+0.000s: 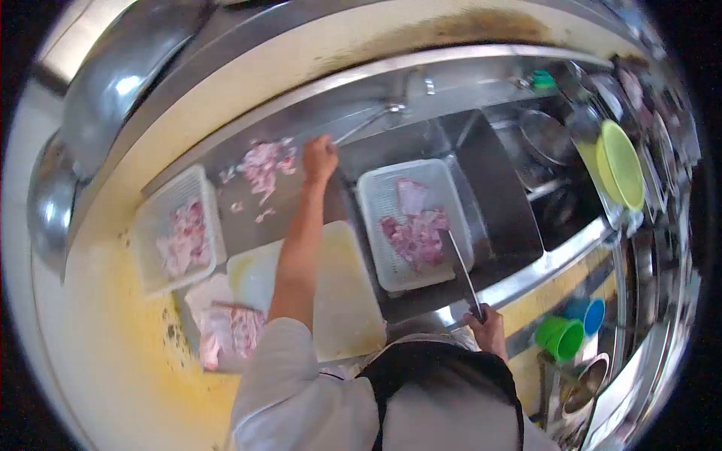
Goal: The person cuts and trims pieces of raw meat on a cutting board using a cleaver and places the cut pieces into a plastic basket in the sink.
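My left hand (320,158) reaches across the counter, its fingers closed at the end of the faucet spout (365,125). Low by the sink's front edge, my right hand (489,331) is wrapped round the handle of a knife (465,272). The knife's long blade points up over the right side of a white perforated basket (372,248) in the sink. Pieces of raw meat (421,237) lie in that basket. Under my left forearm, a white cutting board (346,293) rests on the counter.
Meat scraps (262,169) lie on the steel counter left of my hand. Another white basket (214,214) holds meat, and a large raw slab (233,331) sits beside the board. A yellow-green basin (623,165), green bucket (560,338) and blue container (593,316) are at right.
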The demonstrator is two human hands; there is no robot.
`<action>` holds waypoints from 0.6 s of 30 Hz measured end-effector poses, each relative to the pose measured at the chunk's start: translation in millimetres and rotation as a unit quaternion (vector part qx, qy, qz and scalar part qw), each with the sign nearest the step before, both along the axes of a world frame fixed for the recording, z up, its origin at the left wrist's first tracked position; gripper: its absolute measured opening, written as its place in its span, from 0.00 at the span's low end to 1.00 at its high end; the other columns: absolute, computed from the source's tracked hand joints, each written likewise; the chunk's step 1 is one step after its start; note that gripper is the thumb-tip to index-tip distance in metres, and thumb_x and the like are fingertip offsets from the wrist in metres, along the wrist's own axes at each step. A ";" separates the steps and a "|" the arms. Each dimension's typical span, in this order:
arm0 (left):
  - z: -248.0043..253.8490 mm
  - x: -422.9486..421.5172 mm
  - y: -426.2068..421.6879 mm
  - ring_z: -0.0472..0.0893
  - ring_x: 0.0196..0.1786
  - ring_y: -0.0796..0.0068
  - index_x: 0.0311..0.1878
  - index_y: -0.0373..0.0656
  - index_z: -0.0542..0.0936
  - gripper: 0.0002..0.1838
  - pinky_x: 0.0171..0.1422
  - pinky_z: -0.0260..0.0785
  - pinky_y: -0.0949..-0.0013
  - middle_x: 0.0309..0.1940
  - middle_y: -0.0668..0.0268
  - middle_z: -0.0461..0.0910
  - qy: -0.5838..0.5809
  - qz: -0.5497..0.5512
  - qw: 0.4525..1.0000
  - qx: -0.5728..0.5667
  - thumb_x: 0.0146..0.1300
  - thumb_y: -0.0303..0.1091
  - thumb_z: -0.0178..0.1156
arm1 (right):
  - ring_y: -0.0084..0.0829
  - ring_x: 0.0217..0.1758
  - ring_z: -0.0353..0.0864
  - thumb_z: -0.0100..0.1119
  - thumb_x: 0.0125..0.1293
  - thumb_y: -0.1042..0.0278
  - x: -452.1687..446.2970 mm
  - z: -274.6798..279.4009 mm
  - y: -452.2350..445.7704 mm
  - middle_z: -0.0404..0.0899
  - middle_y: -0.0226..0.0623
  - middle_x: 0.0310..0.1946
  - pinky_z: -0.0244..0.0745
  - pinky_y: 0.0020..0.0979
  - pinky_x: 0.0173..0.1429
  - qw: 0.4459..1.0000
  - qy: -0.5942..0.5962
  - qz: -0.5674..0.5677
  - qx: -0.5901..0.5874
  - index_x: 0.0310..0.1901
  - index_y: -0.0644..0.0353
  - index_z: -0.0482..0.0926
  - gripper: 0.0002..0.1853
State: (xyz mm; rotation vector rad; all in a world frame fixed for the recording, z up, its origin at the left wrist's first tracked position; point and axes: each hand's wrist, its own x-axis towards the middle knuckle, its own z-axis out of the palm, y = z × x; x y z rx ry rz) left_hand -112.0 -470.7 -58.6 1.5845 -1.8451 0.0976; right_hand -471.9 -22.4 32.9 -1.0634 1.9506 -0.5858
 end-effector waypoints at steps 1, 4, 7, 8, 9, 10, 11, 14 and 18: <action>14.7 8.7 22.3 0.82 0.45 0.53 0.43 0.43 0.85 0.09 0.48 0.76 0.52 0.37 0.56 0.84 0.026 -0.019 0.999 -0.024 0.61 0.32 0.63 | 0.29 0.26 0.73 0.69 0.60 0.62 5.9 -8.4 -3.3 0.78 0.38 0.23 0.71 0.36 0.35 0.999 0.010 0.028 -0.014 0.41 0.68 0.81 0.16; 27.9 59.8 112.9 0.83 0.45 0.54 0.48 0.42 0.84 0.11 0.53 0.75 0.58 0.40 0.53 0.85 0.154 -0.016 0.987 0.049 0.64 0.33 0.63 | 0.39 0.28 0.76 0.70 0.60 0.62 22.8 -12.4 -14.8 0.80 0.46 0.26 0.73 0.40 0.37 0.988 0.003 0.152 -0.022 0.44 0.67 0.81 0.18; 10.6 146.3 199.5 0.82 0.36 0.52 0.44 0.42 0.85 0.10 0.45 0.75 0.60 0.32 0.57 0.84 0.285 0.018 0.958 0.018 0.60 0.32 0.64 | 0.47 0.30 0.79 0.70 0.60 0.61 43.0 4.6 -34.3 0.81 0.51 0.29 0.75 0.41 0.39 0.964 0.001 0.267 0.004 0.45 0.66 0.81 0.18; 15.1 176.6 230.0 0.83 0.36 0.52 0.44 0.41 0.85 0.10 0.45 0.75 0.59 0.33 0.57 0.84 0.249 0.092 0.964 0.034 0.60 0.32 0.64 | 0.47 0.31 0.80 0.71 0.60 0.60 49.7 3.5 -37.8 0.81 0.51 0.29 0.75 0.41 0.39 0.954 0.003 0.301 -0.007 0.46 0.65 0.81 0.18; 43.0 196.7 265.7 0.83 0.36 0.52 0.45 0.40 0.84 0.11 0.46 0.76 0.58 0.33 0.56 0.84 0.212 0.171 0.961 0.053 0.60 0.32 0.64 | 0.48 0.31 0.81 0.71 0.60 0.59 55.8 2.1 -39.3 0.81 0.52 0.29 0.75 0.41 0.40 0.940 0.002 0.340 -0.015 0.46 0.64 0.81 0.19; 58.5 218.1 303.5 0.83 0.37 0.53 0.45 0.40 0.84 0.11 0.46 0.76 0.56 0.34 0.56 0.84 0.175 0.248 0.950 0.075 0.60 0.31 0.64 | 0.52 0.34 0.82 0.71 0.60 0.58 61.2 -3.0 -41.3 0.82 0.53 0.31 0.75 0.43 0.41 0.932 -0.019 0.363 -0.003 0.47 0.65 0.80 0.20; 58.4 239.0 337.1 0.83 0.39 0.52 0.46 0.39 0.84 0.12 0.48 0.76 0.55 0.36 0.55 0.84 0.098 0.327 0.939 0.037 0.60 0.32 0.63 | 0.53 0.35 0.82 0.71 0.60 0.58 63.3 -11.4 -39.2 0.82 0.53 0.32 0.75 0.44 0.41 0.918 -0.013 0.395 -0.028 0.46 0.65 0.80 0.20; 36.5 295.8 397.6 0.81 0.51 0.49 0.50 0.36 0.82 0.17 0.59 0.72 0.50 0.50 0.49 0.83 -0.077 0.489 0.869 -0.014 0.62 0.36 0.61 | 0.58 0.40 0.82 0.70 0.61 0.59 65.3 -34.9 -39.9 0.83 0.56 0.34 0.75 0.49 0.42 0.896 0.016 0.439 -0.074 0.45 0.66 0.78 0.19; 22.6 323.5 437.1 0.84 0.49 0.51 0.54 0.32 0.80 0.27 0.58 0.75 0.54 0.46 0.47 0.84 0.054 0.429 0.887 0.161 0.55 0.41 0.71 | 0.60 0.34 0.80 0.69 0.61 0.61 70.9 -25.9 -32.3 0.80 0.55 0.28 0.72 0.50 0.39 0.892 0.043 0.428 -0.141 0.39 0.67 0.77 0.17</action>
